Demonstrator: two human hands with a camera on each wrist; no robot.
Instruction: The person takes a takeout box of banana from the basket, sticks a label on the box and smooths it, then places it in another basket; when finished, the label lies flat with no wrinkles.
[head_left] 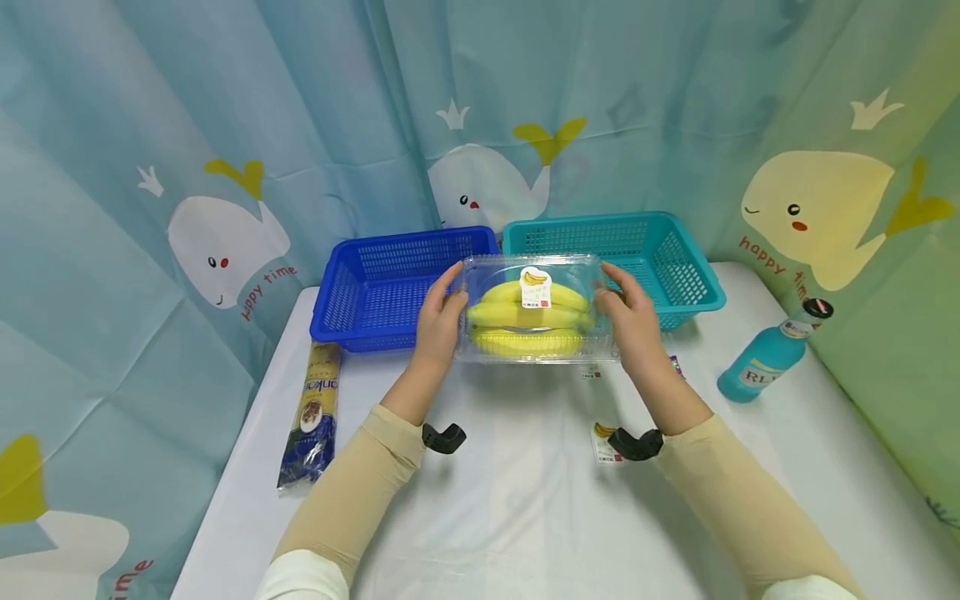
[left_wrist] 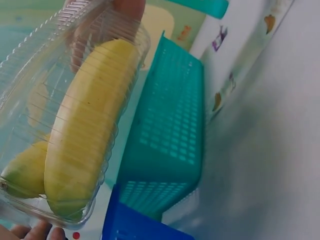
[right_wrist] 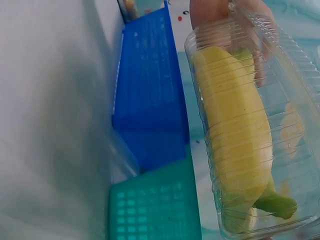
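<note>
A clear plastic clamshell box [head_left: 487, 271] with yellow bananas [head_left: 525, 316] inside is held up above the table, and a banana-picture label [head_left: 536, 288] is stuck on its lid. My left hand [head_left: 438, 321] grips the box's left end, and my right hand [head_left: 632, 321] grips its right end. Both thumbs lie on the near side of the box. The left wrist view shows the ribbed underside with a banana [left_wrist: 92, 125] against it. From the right wrist view a banana [right_wrist: 235, 125] shows through the plastic, with a green stem at its lower end.
Behind the box stand a blue basket [head_left: 326, 312] and a teal basket [head_left: 708, 292]. A blue-and-gold packet [head_left: 311, 417] lies at the left. A turquoise bottle [head_left: 772, 354] stands at the right. Another banana label [head_left: 604, 443] lies on the white tabletop [head_left: 517, 500] near the right wrist.
</note>
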